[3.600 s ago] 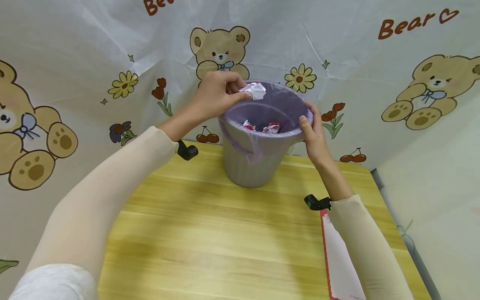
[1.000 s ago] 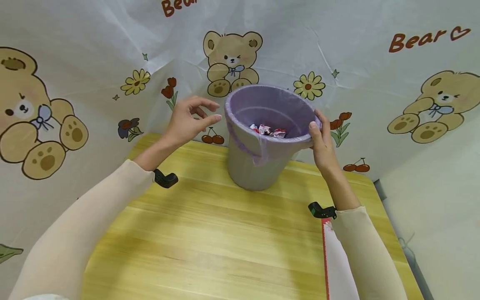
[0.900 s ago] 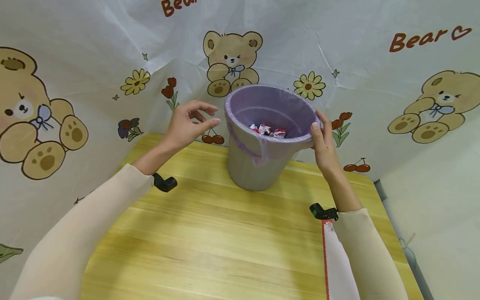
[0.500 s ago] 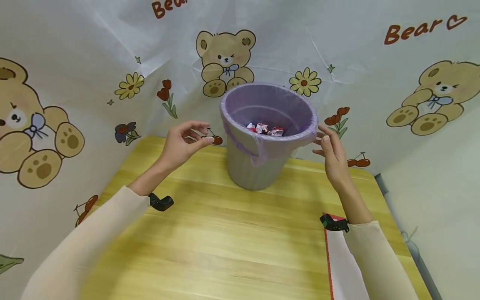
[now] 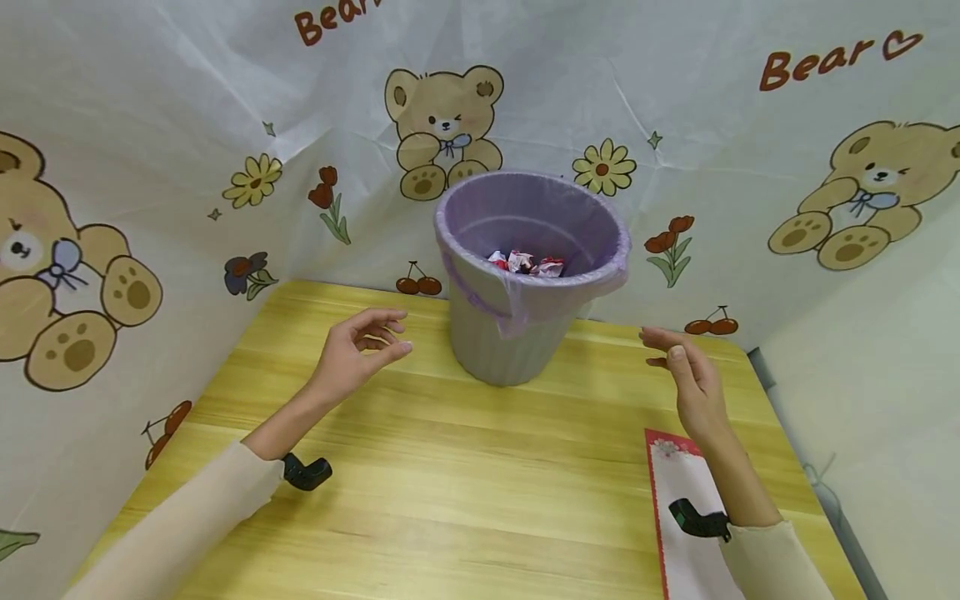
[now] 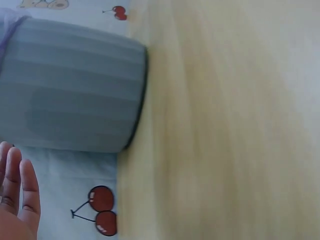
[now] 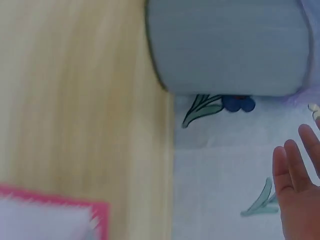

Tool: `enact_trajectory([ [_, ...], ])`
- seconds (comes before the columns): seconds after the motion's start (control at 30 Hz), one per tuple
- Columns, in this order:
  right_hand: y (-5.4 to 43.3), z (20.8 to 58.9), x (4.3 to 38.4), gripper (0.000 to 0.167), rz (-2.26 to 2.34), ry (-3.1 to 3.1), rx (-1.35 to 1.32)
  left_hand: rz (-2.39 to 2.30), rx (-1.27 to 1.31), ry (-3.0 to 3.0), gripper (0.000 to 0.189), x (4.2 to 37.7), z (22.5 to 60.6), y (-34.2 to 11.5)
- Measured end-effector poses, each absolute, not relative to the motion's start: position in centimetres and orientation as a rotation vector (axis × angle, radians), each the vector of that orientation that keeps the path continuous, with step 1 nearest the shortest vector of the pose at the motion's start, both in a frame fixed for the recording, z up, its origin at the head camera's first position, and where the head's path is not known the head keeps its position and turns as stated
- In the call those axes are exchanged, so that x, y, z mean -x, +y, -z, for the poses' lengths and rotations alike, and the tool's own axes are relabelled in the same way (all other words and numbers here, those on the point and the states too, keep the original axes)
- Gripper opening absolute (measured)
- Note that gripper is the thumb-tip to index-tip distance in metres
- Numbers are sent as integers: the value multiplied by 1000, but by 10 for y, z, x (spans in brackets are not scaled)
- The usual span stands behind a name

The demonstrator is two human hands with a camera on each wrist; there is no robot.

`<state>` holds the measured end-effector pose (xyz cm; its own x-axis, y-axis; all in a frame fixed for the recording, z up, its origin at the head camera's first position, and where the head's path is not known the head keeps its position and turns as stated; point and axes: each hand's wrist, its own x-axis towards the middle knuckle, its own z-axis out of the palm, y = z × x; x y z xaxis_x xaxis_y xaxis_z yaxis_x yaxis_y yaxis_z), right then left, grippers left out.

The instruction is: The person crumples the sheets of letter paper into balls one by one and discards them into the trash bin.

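Observation:
A grey trash can [image 5: 510, 350] with a thin purple liner bag [image 5: 525, 200] over its rim stands upright at the back of the table. Several crumpled red-and-white paper balls [image 5: 522, 262] lie inside it. To its left hovers my left hand [image 5: 352, 354], fingers loosely bent and holding nothing. My right hand [image 5: 693, 383] is off to the can's right, also holding nothing and apart from it. Both wrist views show the can's ribbed side [image 6: 75, 90] with loose fingers near it. Below my right hand lies a red-bordered sheet of paper [image 5: 686, 492], partly covered by my forearm.
The yellow wooden table [image 5: 450, 483] runs up to a white cloth backdrop [image 5: 540, 83] printed with bears, flowers and cherries. Black wrist cameras [image 5: 307, 473] sit on both wrists. A grey strip [image 5: 832, 508] runs along the table's right edge.
Earlier my left hand held a crumpled paper ball over the can; that hand is now without it. My right hand has let go of the rim. Both hands have drawn back toward me and down.

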<state>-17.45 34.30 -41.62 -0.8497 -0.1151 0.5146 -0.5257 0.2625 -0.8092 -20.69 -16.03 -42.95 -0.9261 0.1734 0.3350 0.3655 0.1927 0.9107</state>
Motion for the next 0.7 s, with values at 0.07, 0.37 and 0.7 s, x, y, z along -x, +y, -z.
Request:
enact_trajectory([
  [0.07, 351, 423, 162, 41, -1586, -2241, -544, 1838, 521, -2311, 45, 202, 435, -162],
  [0.37, 411, 443, 95, 36, -1418, -2589, -282, 1906, 483, -2406, 45, 178, 460, -170],
  [0.7, 468, 466, 42, 45, -1245, -2971, 158, 1944, 517, -2479, 49, 154, 485, -173],
])
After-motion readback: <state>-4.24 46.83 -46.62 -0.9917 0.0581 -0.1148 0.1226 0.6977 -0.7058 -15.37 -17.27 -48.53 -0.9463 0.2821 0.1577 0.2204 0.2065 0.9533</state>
